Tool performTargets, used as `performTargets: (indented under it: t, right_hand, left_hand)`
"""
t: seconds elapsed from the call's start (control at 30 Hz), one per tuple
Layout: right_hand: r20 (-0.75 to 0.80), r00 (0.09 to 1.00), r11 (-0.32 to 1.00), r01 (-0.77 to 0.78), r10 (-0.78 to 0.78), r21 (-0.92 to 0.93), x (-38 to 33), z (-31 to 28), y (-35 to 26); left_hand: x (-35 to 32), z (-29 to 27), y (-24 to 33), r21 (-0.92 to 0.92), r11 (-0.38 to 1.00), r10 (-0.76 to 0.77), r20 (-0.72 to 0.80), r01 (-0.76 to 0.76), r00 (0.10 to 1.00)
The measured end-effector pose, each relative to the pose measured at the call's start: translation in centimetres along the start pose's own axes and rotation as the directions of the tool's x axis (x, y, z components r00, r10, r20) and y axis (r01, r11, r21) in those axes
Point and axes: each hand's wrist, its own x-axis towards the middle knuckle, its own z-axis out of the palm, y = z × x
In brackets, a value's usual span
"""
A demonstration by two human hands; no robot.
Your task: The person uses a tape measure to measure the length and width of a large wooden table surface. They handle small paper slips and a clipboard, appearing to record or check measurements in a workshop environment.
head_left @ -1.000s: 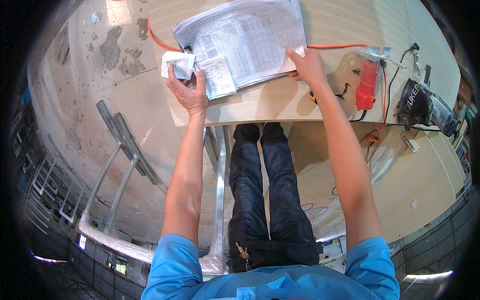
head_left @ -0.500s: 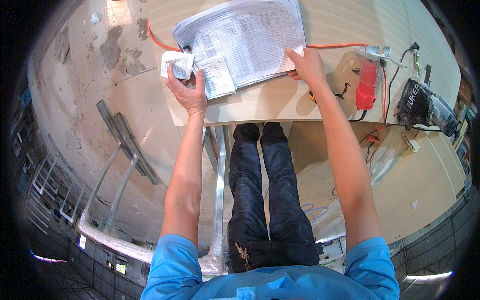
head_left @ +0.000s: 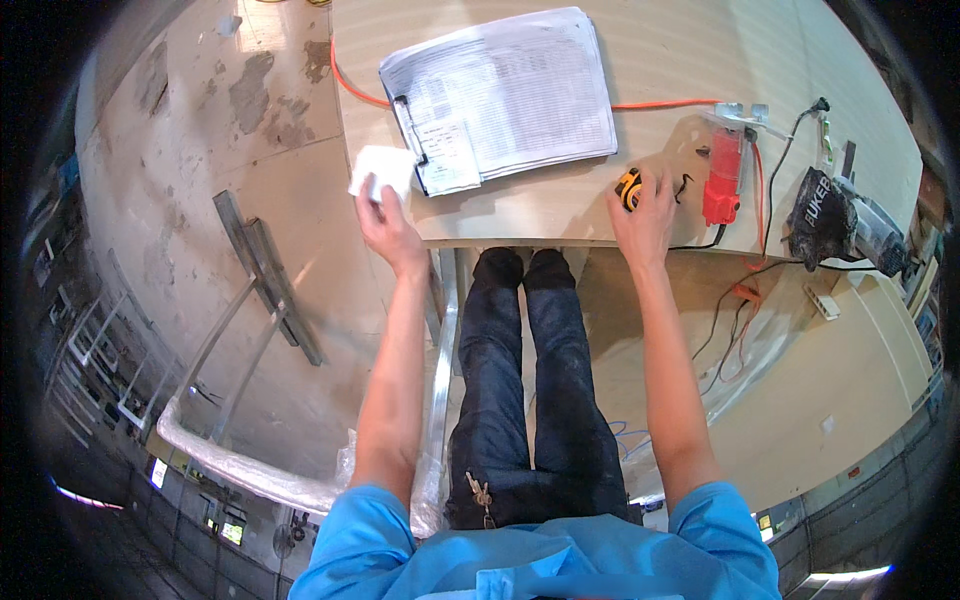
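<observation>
My left hand (head_left: 392,230) pinches a small white paper slip (head_left: 384,168) between thumb and fingers, at the left edge of the wooden tabletop (head_left: 530,215). Beyond it lies a thick stack of printed sheets (head_left: 520,95) on a clipboard, with a smaller slip (head_left: 450,158) under the dark clip (head_left: 410,130). On the right, my right hand (head_left: 646,222) has its fingers around a yellow and black tape measure (head_left: 628,188) on the table. A small black curved object (head_left: 684,187) sits just right of that hand.
A red power tool (head_left: 724,180) stands right of my right hand, with an orange cord (head_left: 665,105) crossing behind the papers. Farther right are a black bag (head_left: 825,215) and a grey tool (head_left: 880,235). Metal profiles (head_left: 265,275) and a wrapped frame (head_left: 240,475) are at the left.
My right hand has left the sheets and moved toward me to the tape measure. The sheets now lie flat on the clipboard. My left hand still holds the slip, slightly farther right and lower.
</observation>
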Motion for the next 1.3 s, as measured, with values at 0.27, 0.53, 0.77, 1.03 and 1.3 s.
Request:
performTargets:
  t: [0.27,0.53,0.77,1.03,1.3]
  right_hand:
    - [0.521,0.814,0.966,-0.211,0.258,-0.148,3.3,0.2,0.2]
    - [0.554,0.801,0.968,-0.124,0.227,-0.217,4.0,1.7,0.4]
    - [0.572,0.786,0.969,-0.141,0.234,-0.202,3.9,1.6,0.3]
    - [0.564,0.786,0.966,-0.174,0.254,-0.191,4.0,1.3,-0.4]
    - [0.549,0.8,0.967,-0.157,0.244,-0.201,3.9,1.8,-0.2]
  left_hand:
    - [-20.5,-9.8,1.0,0.403,0.902,-0.375,0.557,0.154,0.741]
    - [-26.5,-13.2,-0.2,0.473,0.856,-0.368,0.84,-0.208,0.398]
    - [-26.6,-10.7,-1.3,0.517,0.809,-0.406,0.835,-0.279,0.372]
    - [-26.7,-10.7,-2.0,0.564,0.788,-0.455,0.803,-0.247,0.384]
    - [-26.6,-10.7,-2.0,0.606,0.762,-0.492,0.77,-0.226,0.407]
